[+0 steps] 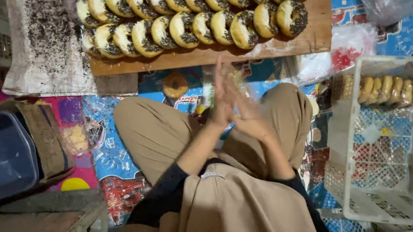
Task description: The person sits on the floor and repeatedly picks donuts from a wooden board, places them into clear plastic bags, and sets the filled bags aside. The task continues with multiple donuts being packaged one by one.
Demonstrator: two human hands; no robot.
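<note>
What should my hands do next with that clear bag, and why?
Probably pull the clear plastic bag open. Both hands, left and right, are pressed together around it above your lap, and it looks empty, though blur makes that uncertain. The doughnuts lie unwrapped on the wooden board just ahead, while the white crate already holds a row.

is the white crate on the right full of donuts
No, the white crate is mostly bare mesh, with only a short row of bagged donuts along its far end.
</note>
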